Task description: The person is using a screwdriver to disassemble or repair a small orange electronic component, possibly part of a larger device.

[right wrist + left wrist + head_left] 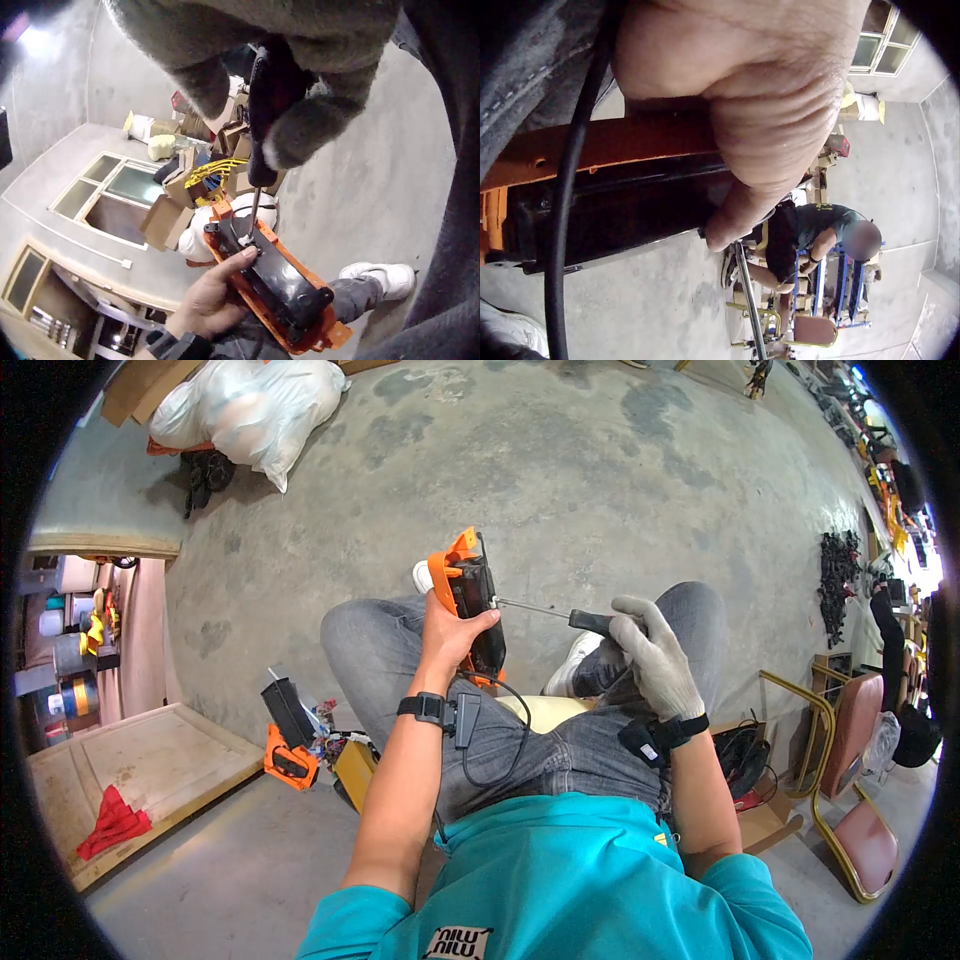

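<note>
My bare left hand point(455, 638) grips a black plastic housing point(480, 582) with an orange frame point(441, 582), held above the lap between the knees. Its thumb lies along the black face, as the left wrist view shows close up. In my right hand point(655, 660), which wears a pale knit glove, is a screwdriver point(590, 622) with a black handle. The steel shaft point(748, 300) points at the housing, its tip right beside the left thumb. From the right wrist view the tip meets a small fitting near one end of the black face point(285, 276).
Left of the legs lie another black-and-orange part point(291, 758) and some wires. A low wooden board point(150, 780) bears a red cloth point(114, 823). At the right stand a cardboard box point(775, 822) and a chair point(850, 740). White bags point(255, 410) sit far ahead.
</note>
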Tool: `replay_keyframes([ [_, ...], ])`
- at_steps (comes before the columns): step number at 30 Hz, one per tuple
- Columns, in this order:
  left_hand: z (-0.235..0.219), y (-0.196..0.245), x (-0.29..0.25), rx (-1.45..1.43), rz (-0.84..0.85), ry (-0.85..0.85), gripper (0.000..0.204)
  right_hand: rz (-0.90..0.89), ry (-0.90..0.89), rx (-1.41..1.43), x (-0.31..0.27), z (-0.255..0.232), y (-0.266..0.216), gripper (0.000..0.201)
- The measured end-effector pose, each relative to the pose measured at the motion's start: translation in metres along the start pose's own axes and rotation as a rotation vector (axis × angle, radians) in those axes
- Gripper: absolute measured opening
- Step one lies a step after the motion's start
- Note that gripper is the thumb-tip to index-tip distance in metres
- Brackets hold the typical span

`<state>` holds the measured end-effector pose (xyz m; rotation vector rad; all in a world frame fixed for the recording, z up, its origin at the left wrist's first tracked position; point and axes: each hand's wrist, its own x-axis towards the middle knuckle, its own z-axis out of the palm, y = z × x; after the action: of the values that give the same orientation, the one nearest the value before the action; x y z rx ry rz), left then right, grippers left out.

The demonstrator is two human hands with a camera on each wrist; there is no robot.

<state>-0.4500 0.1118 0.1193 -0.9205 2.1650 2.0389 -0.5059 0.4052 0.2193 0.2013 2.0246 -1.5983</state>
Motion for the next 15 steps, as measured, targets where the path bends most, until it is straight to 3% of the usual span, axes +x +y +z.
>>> replay_keyframes([
  [3, 0.0, 0.001, 0.001, 0.004, -0.029, 0.007, 0.066, 0.125, -0.063, 0.11, 0.007, -0.007, 0.014, 0.049],
  [6, 0.002, 0.007, -0.004, -0.019, -0.022, 0.008, 0.065, -0.034, -0.034, 0.014, 0.004, -0.004, 0.016, 0.047],
  [10, 0.001, 0.003, -0.002, 0.007, -0.004, 0.005, 0.065, -0.051, -0.018, -0.041, 0.001, -0.004, 0.006, 0.046],
  [15, 0.001, 0.004, -0.003, -0.007, 0.003, -0.008, 0.064, 0.054, -0.016, 0.033, 0.005, -0.004, 0.013, 0.047],
])
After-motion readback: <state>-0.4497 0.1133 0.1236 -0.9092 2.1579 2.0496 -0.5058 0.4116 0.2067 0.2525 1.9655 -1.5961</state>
